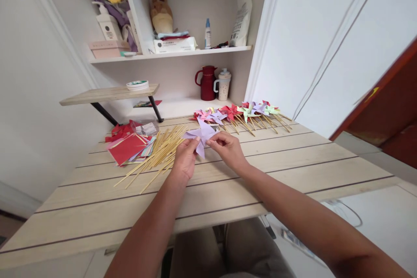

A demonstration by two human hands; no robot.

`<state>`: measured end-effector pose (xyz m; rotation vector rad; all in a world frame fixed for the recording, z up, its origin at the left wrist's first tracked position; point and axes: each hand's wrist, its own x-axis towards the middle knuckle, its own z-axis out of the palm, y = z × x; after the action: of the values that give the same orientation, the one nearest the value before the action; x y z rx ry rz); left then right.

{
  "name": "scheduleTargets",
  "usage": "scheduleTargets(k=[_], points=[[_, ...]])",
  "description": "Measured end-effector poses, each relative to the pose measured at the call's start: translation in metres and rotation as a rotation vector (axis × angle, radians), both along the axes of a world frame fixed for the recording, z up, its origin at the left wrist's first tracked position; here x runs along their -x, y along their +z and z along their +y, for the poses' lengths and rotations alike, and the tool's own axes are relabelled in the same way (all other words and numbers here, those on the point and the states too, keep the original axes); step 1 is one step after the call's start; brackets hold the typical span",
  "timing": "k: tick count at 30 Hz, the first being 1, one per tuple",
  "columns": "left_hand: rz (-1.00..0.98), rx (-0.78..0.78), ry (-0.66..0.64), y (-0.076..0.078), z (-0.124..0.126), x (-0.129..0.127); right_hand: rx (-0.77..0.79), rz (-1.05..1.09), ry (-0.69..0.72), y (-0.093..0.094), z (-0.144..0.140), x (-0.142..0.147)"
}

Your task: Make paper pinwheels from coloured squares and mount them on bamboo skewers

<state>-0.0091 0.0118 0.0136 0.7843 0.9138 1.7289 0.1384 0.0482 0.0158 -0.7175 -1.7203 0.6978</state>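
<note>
The pale wooden worktop (293,169) carries a row of finished paper pinwheels (241,113) along its far edge. A fan of bamboo sticks (156,152) lies at the left beside a stack of coloured paper squares (128,147). Above the middle, the left hand (184,160) and right hand (228,147) hold a lilac pinwheel (202,137), the fingers of both pinching its folded points.

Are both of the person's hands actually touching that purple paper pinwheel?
Touching. The head view shows the left hand and right hand pinching the purple paper pinwheel from either side, fingers overlapping its folds.
</note>
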Motion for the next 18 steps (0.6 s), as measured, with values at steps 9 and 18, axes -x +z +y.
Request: scheduleTargets(k=[9,18], points=[[0.000,0.008,-0.009,-0.0007,-0.0007,-0.0023,0.038,0.006,-0.027,0.0042,-0.0005,0.0005],[0.003,0.015,-0.007,0.0002,-0.0008,-0.0054,0.035,0.017,-0.034,0.0060,0.0014,0.0001]])
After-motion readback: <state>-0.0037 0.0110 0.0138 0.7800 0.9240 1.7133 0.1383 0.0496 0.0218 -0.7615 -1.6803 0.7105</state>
